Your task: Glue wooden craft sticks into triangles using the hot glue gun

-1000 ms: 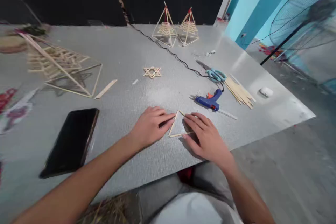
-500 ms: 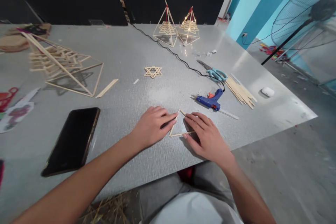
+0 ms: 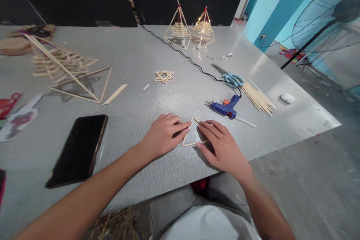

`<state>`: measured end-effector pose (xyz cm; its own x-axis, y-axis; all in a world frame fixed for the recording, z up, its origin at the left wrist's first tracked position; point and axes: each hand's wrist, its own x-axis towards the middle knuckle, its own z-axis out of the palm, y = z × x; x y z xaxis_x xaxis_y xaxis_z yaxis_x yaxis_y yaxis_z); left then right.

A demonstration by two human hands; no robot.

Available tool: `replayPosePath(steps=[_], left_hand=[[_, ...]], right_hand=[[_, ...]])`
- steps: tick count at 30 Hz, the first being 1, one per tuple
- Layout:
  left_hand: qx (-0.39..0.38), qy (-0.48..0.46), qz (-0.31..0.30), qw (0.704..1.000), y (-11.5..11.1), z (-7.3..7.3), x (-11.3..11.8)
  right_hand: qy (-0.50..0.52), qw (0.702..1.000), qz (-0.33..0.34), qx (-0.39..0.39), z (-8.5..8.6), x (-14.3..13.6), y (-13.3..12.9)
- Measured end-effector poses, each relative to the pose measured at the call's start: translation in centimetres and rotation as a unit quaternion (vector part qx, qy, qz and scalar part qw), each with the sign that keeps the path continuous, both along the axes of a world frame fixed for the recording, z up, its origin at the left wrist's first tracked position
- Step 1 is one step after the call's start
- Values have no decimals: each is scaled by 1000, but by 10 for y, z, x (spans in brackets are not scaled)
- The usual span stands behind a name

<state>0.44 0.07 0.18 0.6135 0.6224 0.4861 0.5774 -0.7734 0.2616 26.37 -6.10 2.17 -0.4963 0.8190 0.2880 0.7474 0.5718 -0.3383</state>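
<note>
Just beyond both flat, unclenched hands (left hand, right hand) pressing the stick triangle: glue gun, scissors.

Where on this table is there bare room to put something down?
Bare table lies between the large stick pyramid and the black cord; another patch between the phone and the left hand. It is crowded around the glue gun, scissors and loose sticks.

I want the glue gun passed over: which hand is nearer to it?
The right hand. It rests on the stick triangle, just below and left of the blue glue gun. The left hand lies farther left, across the triangle.
</note>
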Motion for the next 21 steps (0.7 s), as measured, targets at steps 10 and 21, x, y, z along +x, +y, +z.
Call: replayPosePath(steps=[10,21], left_hand=[[-2,1,4,1000,1,-1,0],[-2,4,3,1000,0,0,0]], right_hand=[[-3,1000,-6,-6,0,-1,0],[-7,1000,-6,-12,1,-1,0]])
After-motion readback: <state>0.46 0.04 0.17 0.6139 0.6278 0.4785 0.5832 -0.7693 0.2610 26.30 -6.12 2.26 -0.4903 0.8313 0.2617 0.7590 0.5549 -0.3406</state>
